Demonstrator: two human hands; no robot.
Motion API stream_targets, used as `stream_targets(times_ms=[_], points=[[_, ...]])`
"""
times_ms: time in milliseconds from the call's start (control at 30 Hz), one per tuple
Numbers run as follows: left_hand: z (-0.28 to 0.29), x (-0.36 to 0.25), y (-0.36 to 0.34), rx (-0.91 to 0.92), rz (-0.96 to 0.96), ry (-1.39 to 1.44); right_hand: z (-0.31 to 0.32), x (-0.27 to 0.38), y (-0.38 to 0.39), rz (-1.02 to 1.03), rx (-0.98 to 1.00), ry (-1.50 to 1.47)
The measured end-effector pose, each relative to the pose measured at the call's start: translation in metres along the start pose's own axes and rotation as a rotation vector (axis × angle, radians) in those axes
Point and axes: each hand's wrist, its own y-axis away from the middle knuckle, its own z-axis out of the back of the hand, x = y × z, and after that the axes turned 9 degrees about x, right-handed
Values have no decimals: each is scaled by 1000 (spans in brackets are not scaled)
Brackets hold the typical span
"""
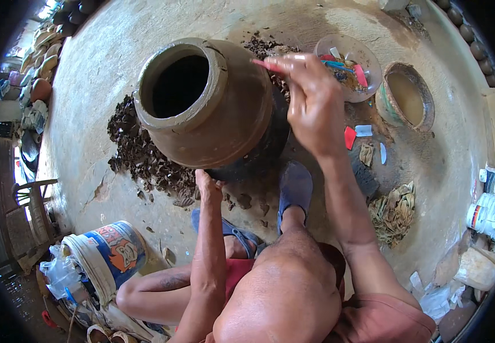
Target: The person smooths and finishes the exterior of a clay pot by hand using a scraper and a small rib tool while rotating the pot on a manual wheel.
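Note:
A large wet clay pot with a wide dark mouth and a thick rim stands tilted in view on a dark base. My right hand is closed in a pinch on a small red scraper, whose tip meets the pot's right shoulder. On the near side, my left hand is at the pot's lower edge, against the dark base. Its fingers are mostly hidden there, so their grip cannot be made out.
Dark clay shavings lie left of the pot. To the right are a clear bowl of coloured scrapers, a bucket of murky water, loose scrapers and a crumpled cloth. A white bucket stands near left.

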Motion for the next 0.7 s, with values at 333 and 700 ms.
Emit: stream_targets(times_ms=[333, 700], points=[[-4, -10, -6, -34, -121, -218, -21, -31, 2, -2, 69, -120], [17, -15, -13, -25, -10, -153, -1, 14, 32, 1, -14, -34]])
